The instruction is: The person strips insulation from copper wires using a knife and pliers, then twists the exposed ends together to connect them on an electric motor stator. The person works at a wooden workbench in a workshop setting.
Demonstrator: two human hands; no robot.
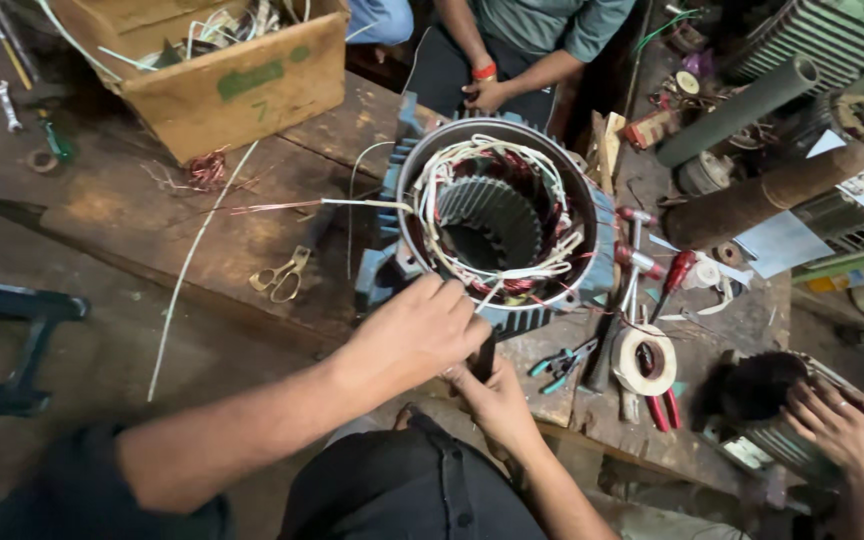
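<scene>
Right now both of our hands sit at the near edge of the big round blue metal motor shell (pixel 592 250), which lies on the worn brown wooden tabletop (pixel 152 220) in the middle of the frame. Its open mouth faces up at us, so its long axis points up toward the camera. Inside it we see grey metal teeth in a ring, with white and red wire loops (pixel 472 165) laid around the top.

Our left hand (pixel 407 335) rests on the lower rim, fingers curled down; we cannot tell if its grip holds anything. Our right hand (pixel 497 400) is just below it, touching it, with its grip closed on a thin dark stick-like tool (pixel 485 357) that points up at the rim. The shell lies just above both hands, and the left hand is nearer.

A brown cardboard box (pixel 252 85) at the upper left holds loose white wires. Yellow-handled scissors (pixel 280 275) lie left of the shell.
</scene>
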